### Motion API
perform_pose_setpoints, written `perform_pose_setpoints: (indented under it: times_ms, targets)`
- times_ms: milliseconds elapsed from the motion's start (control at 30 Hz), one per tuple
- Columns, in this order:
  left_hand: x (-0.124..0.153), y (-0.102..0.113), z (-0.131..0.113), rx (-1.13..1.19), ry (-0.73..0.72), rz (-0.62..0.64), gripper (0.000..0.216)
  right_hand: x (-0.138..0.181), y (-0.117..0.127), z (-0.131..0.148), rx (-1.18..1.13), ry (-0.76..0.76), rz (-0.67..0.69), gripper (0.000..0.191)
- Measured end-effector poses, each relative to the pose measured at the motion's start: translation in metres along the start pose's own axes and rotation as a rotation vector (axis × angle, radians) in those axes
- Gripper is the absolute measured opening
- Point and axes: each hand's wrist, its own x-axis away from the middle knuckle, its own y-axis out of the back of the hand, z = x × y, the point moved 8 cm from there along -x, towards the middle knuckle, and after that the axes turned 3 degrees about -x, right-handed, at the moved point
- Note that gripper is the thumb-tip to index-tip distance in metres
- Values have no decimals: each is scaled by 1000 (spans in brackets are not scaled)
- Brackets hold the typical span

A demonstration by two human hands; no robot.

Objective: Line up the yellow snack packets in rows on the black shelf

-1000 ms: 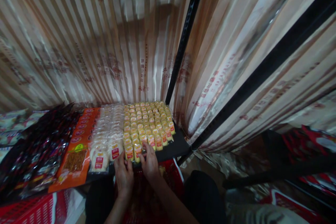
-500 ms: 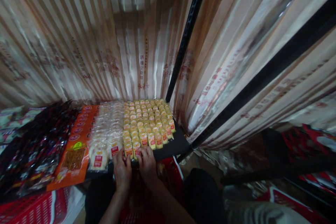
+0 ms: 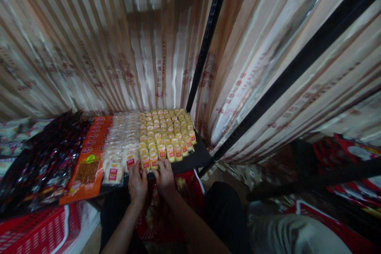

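Small yellow snack packets (image 3: 162, 135) with red and white labels stand in tight rows on the dark shelf (image 3: 190, 162). My left hand (image 3: 138, 182) is at the left front corner of these rows, its fingers bent around the edge of a front packet (image 3: 145, 162). Close beside it, my right hand (image 3: 164, 176) has curled fingers and thumb against the neighbouring front packet (image 3: 154, 159). The two front packets sit between my hands, their lower ends partly covered by fingertips. Clear bags of pale round crackers (image 3: 113, 170) lie just left of my left hand.
Left along the shelf are an orange bag of stick snacks (image 3: 86, 170) and dark shiny packets (image 3: 44, 162). Below stand a red basket (image 3: 195, 186) holding packets and another red basket (image 3: 41, 230). A black shelf post (image 3: 205, 47) rises behind. A person's leg (image 3: 294, 234) shows at lower right.
The view has shifted slightly, so more of the red basket below shows. Both hands stay at the same two front packets, with little visible movement.
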Motion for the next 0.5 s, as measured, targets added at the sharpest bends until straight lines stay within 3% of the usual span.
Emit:
perform_pose_setpoints:
  times_ms: [300, 400, 500]
  targets:
    - [6, 15, 2, -21, -12, -28, 38, 10, 11, 5, -58, 7, -42, 7]
    - [25, 19, 3, 27, -12, -39, 31, 22, 18, 4, -84, 4, -68, 5]
    - [61, 6, 11, 110, 44, 34, 28, 43, 18, 1, -94, 52, -35, 8]
